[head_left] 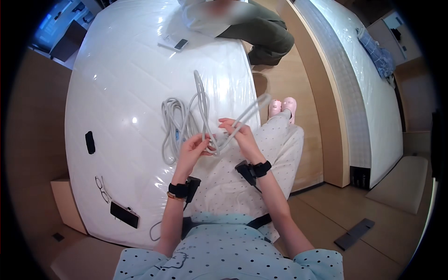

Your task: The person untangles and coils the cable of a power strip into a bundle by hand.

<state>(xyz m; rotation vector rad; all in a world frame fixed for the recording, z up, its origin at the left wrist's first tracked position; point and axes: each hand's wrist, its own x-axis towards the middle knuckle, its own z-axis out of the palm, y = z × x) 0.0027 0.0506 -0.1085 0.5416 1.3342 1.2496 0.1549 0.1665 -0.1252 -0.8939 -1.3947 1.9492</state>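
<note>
A long pale grey cable lies partly in a looped bundle on the plastic-wrapped mattress, and part of it is raised between my hands. My left hand pinches several strands at the lower end of the upright loops. Over my lap, my right hand has a strand between thumb and fingers, its fingertips pointing left. From there a blurred length of cable runs up and to the right. Something small and blue shows within the bundle. Both wrists wear black straps with black devices.
Another person sits on the mattress's far edge, near a white device with a dark screen. Glasses, a phone and a black object lie left. A second wrapped mattress stands right, beyond a wooden bed frame.
</note>
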